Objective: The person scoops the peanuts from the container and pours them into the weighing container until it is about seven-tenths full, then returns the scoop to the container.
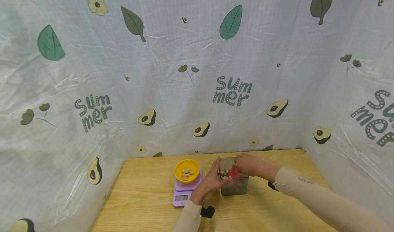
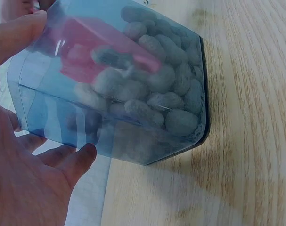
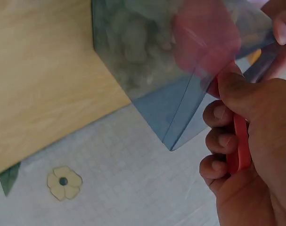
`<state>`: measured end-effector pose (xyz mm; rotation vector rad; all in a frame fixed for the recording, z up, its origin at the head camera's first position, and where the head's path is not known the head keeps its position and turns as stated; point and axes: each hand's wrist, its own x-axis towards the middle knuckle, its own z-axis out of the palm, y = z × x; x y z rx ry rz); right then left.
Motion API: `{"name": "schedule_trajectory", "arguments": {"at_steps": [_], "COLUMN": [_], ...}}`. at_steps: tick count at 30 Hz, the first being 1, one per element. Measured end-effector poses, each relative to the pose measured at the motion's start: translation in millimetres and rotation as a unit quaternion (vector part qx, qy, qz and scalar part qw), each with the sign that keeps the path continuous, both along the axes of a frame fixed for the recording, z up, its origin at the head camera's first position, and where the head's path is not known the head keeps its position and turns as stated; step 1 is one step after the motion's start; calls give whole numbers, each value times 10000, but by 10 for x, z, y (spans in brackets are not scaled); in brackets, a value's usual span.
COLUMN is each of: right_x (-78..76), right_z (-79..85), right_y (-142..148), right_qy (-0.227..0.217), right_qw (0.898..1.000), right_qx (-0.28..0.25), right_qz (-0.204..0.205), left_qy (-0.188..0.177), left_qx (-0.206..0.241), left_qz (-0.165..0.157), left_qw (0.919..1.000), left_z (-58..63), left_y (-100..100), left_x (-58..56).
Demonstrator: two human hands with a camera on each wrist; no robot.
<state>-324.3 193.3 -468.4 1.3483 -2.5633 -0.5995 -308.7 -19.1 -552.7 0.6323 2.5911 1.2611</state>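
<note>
A clear, smoke-tinted plastic container [image 1: 234, 188] stands on the table, with many unshelled peanuts [image 2: 168, 94] inside. My left hand [image 1: 210, 180] holds it at the side, thumb on one wall and fingers round another. Inside, a red scoop [image 1: 234, 173] dips among the peanuts. My right hand [image 1: 250, 165] grips the scoop's red handle [image 3: 241, 141] at the container's rim, fingers curled round it. The scoop's blade shows blurred through the walls, and how many peanuts it carries I cannot tell.
Left of the container, a purple kitchen scale [image 1: 181, 187] bears a yellow bowl [image 1: 177, 174] with several peanuts. My left forearm partly covers the scale's edge. The wooden table [image 1: 144, 180] meets a white printed curtain [image 1: 172, 129] behind and at both sides.
</note>
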Motion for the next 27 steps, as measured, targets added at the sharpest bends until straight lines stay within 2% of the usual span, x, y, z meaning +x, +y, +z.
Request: {"name": "schedule_trajectory", "arguments": {"at_steps": [3, 8, 15, 20, 24, 27], "right_x": [29, 20, 24, 18, 41, 58], "right_z": [-120, -268, -409, -425, -377, -370], "right_y": [-1, -5, 45, 69, 79, 49], "right_qy": [-94, 184, -140, -297, -640, -624], "right_qw": [9998, 9968, 9895, 9803, 9696, 9668], "right_qx": [-184, -777, -1437, -1938, -2362, -2459], "right_qz": [32, 81, 41, 252, -79, -308], "left_qy": [-3, 104, 25, -115, -121, -41], "left_qx": [-10, -3, -5, -16, 43, 93], "left_qz": [-44, -28, -44, 39, 1, -37], "left_qw": [10000, 9999, 10000, 9999, 9999, 9999], "left_z": [-1, 15, -5, -14, -16, -17], "left_y": [-5, -37, -76, -76, -70, -63], "left_x": [21, 44, 81, 96, 94, 88]}}
